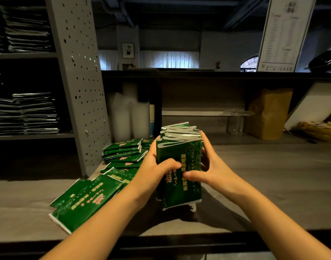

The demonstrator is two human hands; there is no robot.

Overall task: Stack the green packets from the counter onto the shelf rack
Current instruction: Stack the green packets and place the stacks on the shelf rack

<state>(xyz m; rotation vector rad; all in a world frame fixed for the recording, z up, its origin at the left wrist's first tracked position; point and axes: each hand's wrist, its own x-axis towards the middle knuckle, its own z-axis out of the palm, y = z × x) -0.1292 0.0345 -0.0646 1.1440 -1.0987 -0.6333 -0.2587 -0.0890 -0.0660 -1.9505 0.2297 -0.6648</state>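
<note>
Green bundle of packets [180,156], head view, the only view supplied: it is held on end at centre frame over the grey counter [273,184], printed face toward the camera, white sealed edges fanned out at the top. Whether its lower edge touches the counter cannot be told; a dark shadow lies directly beneath it.

Left hand [157,166]: grasping the bundle at its left edge, thumb laid across the printed face, fingers hidden behind. Right hand [211,169]: grasping the bundle at its right edge, thumb on the printed face, fingers wrapped round the far side. The two thumb tips nearly meet at mid-height.

Remaining stock: an untidy pile of packets [125,152] lies on the counter just left of the bundle, against the foot of the shelf rack [80,81]. Two loose packets [86,199] lie flat, overlapping, nearer the camera and partly under the left forearm.

Shelf rack: grey, with a perforated side panel, standing at the left. Its middle shelf carries flat stacks [29,113], and its upper shelf carries further stacks [27,30]; both are in shadow and their colour is not readable.

Other items: white cups [129,117] stacked behind the pile; a brown paper bag [269,113] upright at the rear right of the counter; a printed sheet [284,32] standing on the ledge above.
</note>
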